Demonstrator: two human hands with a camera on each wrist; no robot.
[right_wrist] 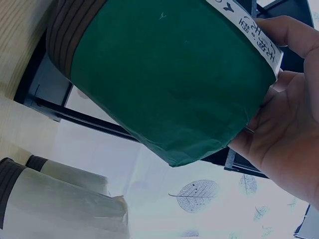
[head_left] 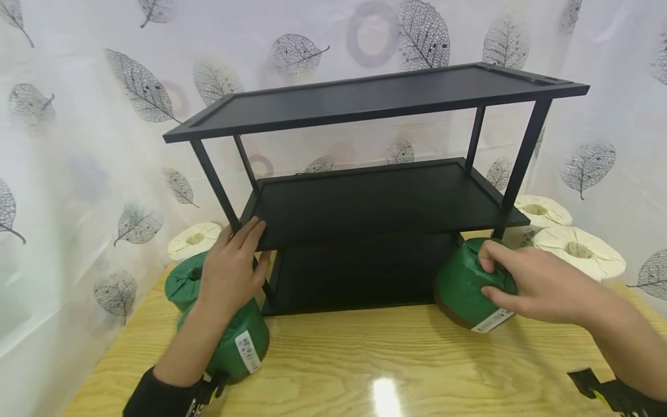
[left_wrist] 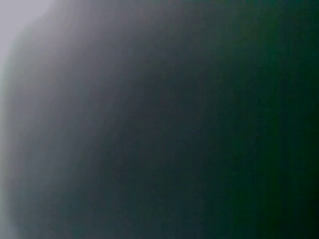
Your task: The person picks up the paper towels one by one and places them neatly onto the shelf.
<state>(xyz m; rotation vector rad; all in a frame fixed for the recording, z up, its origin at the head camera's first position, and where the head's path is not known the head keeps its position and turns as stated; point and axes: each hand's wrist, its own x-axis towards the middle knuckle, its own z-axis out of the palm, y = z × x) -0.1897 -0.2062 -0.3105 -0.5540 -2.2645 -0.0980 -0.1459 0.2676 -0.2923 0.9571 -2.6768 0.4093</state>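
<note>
My right hand (head_left: 542,281) pinches the top of a green paper-wrapped package (head_left: 469,289) with thumb and curled fingers. In the right wrist view, this package (right_wrist: 169,79) is tilted and shows a ridged brown base and a white label with black characters. It stands at the right front corner of a black tiered shelf rack (head_left: 365,200). At the rack's left front post, my left hand (head_left: 231,272) holds the middle shelf's corner, fingers on top and thumb below the edge. Two more green packages (head_left: 245,341) stand beneath my left forearm, partly hidden. The left wrist view is dark and blurred.
White wrapped packages with hollow tops stand on both sides of the rack: one (head_left: 182,246) at the left, two (head_left: 599,255) at the right. A wood-grain table (head_left: 333,359) lies under everything. Behind hangs a pale curtain (head_left: 333,35) printed with leaves.
</note>
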